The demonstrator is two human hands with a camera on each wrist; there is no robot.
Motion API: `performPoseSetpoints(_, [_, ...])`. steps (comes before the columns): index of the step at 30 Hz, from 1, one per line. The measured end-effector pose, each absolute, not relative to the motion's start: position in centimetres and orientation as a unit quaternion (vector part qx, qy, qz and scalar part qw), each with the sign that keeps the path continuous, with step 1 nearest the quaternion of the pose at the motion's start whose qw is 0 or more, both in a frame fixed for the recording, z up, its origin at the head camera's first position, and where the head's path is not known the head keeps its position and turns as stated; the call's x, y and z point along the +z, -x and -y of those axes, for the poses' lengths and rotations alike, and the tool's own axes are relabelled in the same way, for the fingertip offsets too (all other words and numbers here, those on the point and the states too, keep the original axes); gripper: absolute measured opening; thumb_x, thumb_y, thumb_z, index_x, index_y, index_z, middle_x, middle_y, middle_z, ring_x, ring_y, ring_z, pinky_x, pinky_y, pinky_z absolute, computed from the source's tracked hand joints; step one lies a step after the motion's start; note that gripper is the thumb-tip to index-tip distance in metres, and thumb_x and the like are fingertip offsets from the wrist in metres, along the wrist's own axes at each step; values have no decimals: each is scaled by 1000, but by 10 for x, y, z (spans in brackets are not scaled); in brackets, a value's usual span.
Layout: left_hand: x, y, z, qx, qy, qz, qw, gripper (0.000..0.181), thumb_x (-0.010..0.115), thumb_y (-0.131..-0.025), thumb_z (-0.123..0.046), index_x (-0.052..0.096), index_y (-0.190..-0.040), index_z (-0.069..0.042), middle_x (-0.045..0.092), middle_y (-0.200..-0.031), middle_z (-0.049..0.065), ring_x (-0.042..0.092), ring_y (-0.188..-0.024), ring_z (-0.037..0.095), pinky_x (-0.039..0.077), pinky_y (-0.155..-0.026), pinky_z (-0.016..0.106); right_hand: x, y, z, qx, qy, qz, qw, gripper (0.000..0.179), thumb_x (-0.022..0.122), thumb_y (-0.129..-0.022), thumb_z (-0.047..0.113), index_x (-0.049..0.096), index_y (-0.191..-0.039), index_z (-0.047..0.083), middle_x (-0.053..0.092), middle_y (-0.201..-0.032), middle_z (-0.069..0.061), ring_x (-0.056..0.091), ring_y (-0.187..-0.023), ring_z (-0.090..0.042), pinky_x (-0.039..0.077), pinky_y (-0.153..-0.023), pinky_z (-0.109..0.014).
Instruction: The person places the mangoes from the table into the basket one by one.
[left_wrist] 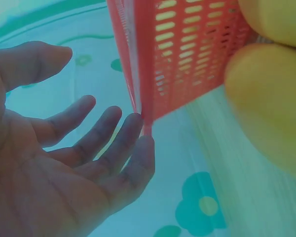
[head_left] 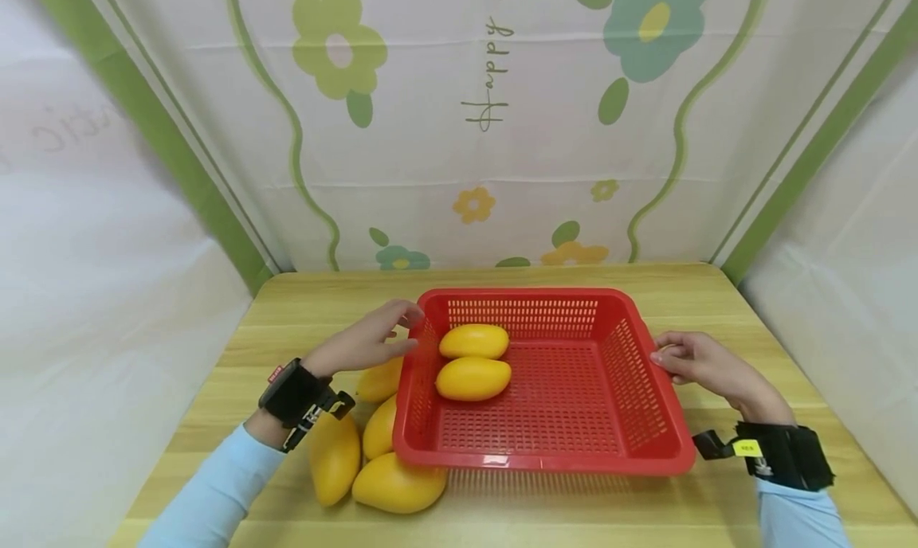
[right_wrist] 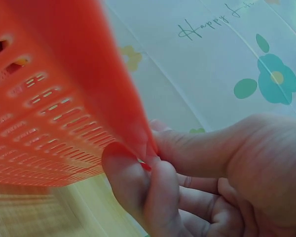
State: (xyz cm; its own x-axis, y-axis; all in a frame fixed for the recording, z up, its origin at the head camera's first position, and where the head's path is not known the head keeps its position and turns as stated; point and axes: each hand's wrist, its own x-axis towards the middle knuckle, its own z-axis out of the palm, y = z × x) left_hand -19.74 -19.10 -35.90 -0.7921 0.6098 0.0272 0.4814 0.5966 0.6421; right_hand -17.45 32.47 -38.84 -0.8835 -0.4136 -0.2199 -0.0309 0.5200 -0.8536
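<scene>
A red plastic basket (head_left: 545, 459) with slotted walls holds two yellow mangoes (head_left: 473, 379) at its left side. My right hand (head_left: 706, 369) pinches the basket's right rim between thumb and curled fingers, as the right wrist view shows closely. By the left rim is my left hand (head_left: 369, 341), its fingers loosely spread and the thumb apart from the basket. In the left wrist view the fingertips of that hand (left_wrist: 89, 148) come up to the basket's edge; whether they touch it is unclear. Several more mangoes (head_left: 400, 484) lie on the table left of the basket, partly hidden by it.
The wooden table (head_left: 545, 516) has pale fabric walls around it, with a flower-printed cloth (head_left: 430, 158) at the back. Black camera straps (head_left: 789, 456) sit on both wrists. The loose mangoes crowd the basket's front left corner.
</scene>
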Motion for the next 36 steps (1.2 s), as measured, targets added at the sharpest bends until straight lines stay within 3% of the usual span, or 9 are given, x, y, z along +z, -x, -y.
performPoseSetpoints(11, [-379,203,214,304,-260,-905,143,30,54,-99,-5,51,-124,10,56,-125,27,55,-117,41,51,-98,51,-391,175,-326,-476,130,-845,204,45,54,-103,18,44,-129,-17,74,-99,-8,71,-86,-11,59,-77,-30])
performPoseSetpoints(18, [-397,207,221,290,-234,-902,217,48,66,-95,-20,50,-133,3,55,-132,22,55,-120,38,50,-98,51,-391,175,-325,-476,133,-845,203,44,54,-103,18,45,-129,-17,74,-98,-9,71,-86,-11,59,-76,-30])
performPoseSetpoints(27, [-417,212,215,270,-261,-897,233,48,74,-89,-26,56,-127,-4,63,-117,8,55,-104,22,47,-98,45,-391,175,-326,-479,134,-844,200,44,54,-103,17,44,-129,-17,74,-98,-7,71,-85,-11,59,-76,-29])
performPoseSetpoints(32, [-422,215,213,275,-252,-895,246,48,76,-87,-23,56,-126,-3,63,-110,6,55,-98,20,47,-94,40,-391,175,-325,-478,131,-845,202,44,54,-104,18,44,-129,-17,74,-99,-9,71,-86,-11,59,-76,-30])
performPoseSetpoints(36, [-423,215,212,265,-248,-897,251,50,75,-88,-24,55,-129,-3,64,-115,7,56,-100,19,48,-96,42,-391,176,-325,-478,129,-845,204,45,54,-104,18,44,-129,-17,74,-99,-9,71,-86,-11,59,-77,-30])
